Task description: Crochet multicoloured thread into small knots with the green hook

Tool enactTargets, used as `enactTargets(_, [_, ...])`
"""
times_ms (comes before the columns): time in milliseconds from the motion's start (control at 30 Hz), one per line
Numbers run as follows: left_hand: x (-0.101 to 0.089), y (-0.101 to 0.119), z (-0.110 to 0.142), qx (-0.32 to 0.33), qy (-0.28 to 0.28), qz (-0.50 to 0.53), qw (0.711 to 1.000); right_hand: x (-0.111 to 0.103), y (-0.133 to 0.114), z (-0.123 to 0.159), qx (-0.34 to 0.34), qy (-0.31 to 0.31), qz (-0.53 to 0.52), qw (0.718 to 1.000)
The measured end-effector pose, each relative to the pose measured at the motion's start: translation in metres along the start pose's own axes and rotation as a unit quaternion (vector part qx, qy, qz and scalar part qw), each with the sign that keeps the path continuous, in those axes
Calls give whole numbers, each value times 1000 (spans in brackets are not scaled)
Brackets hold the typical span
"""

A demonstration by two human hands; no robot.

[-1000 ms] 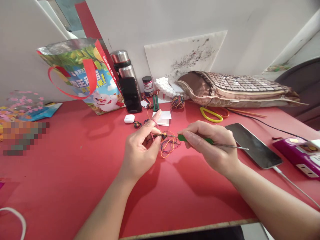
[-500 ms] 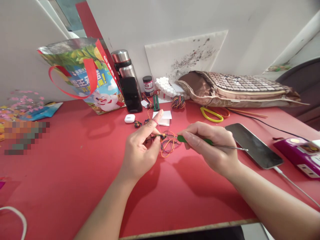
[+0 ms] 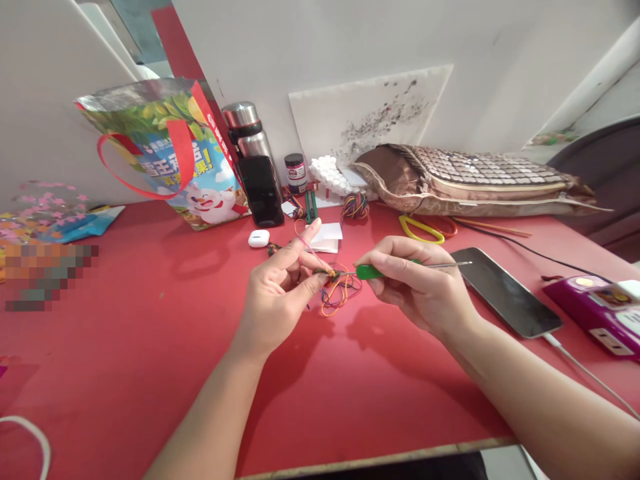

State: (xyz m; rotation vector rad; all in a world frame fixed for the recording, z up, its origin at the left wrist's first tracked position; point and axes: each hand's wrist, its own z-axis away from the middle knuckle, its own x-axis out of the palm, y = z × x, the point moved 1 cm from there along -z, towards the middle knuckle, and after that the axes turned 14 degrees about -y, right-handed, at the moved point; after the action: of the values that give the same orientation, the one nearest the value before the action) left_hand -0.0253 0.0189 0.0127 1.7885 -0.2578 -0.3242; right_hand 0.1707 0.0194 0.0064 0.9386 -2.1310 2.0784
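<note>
- A printed shopping bag [image 3: 165, 167] with red handles stands on the red table [image 3: 150, 347], well left of the multicoloured yarn ball [image 3: 355, 206].
- A steel flask [image 3: 255, 143] and an upright black smartphone [image 3: 261, 193] stand nearer the yarn ball, on its left.
- A white earbud case [image 3: 259, 238] lies left of the ball and closer to the viewer.
- The left hand [image 3: 275, 300], in front of the ball and to its left, pinches a small crocheted piece [image 3: 329, 272]; the index finger is raised, a pink strand running from it.
- Loose orange and purple yarn loops [image 3: 334, 305] lie in front of the ball.
- The right hand [image 3: 430, 280], in front of the ball and to its right, grips a green-handled crochet hook [image 3: 369, 272], fingers closed, the hook's front end at the piece.
- Further right of the ball, a flat phone [image 3: 510, 297] has a white cable [image 3: 575, 358] plugged in.
</note>
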Motion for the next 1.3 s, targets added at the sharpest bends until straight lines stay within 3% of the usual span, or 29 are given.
enactTargets(133, [3, -2, 0, -26, -35, 91, 995, 5, 3, 1, -2, -56, -44, 997])
enactTargets(267, [7, -3, 0, -31, -18, 156, 987, 8, 11, 4, -45, -107, -39, 992])
enactTargets(433, [10, -3, 3, -39, 35, 157, 986, 8, 21, 2, -93, -64, -54, 992])
enactTargets(833, [12, -2, 1, -51, 50, 242, 968, 13, 27, -2, -54, -35, -98, 993])
enactTargets(1200, [20, 1, 3, -37, 52, 234, 970, 9, 32, 1, -118, -51, 30, 991])
enactTargets(1300, [24, 0, 3, -21, 66, 208, 976, 13, 32, 3, -152, -8, 135, 979])
